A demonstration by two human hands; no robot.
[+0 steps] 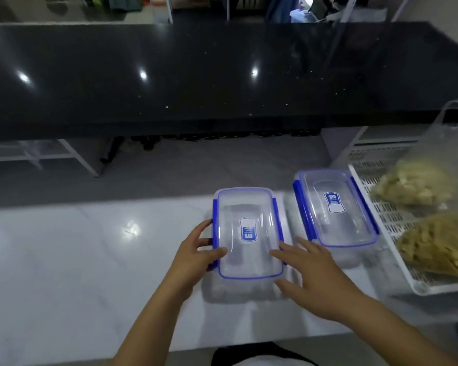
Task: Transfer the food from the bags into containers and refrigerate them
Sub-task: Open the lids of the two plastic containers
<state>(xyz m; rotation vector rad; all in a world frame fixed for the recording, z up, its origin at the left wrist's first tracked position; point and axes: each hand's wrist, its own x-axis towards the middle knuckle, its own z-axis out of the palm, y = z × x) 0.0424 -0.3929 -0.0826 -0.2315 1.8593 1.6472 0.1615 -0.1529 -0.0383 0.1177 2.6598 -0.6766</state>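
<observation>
Two clear plastic containers with blue clip lids stand on the white counter. The near container (249, 233) is lidded and looks empty. My left hand (196, 254) holds its left side, thumb on the lid and fingers by the blue clip. My right hand (310, 276) rests with straight fingers against its right side. The second container (333, 207) stands to the right, also lidded. Two clear bags of pale yellow food, a far bag (413, 183) and a near bag (442, 244), lie in a white perforated tray (381, 217) at the right.
The white counter (77, 260) stretches left of the containers. Beyond it runs a raised black glossy countertop (196, 75). White shelving frames and floor show below the black top. The tray overhangs the counter's right part.
</observation>
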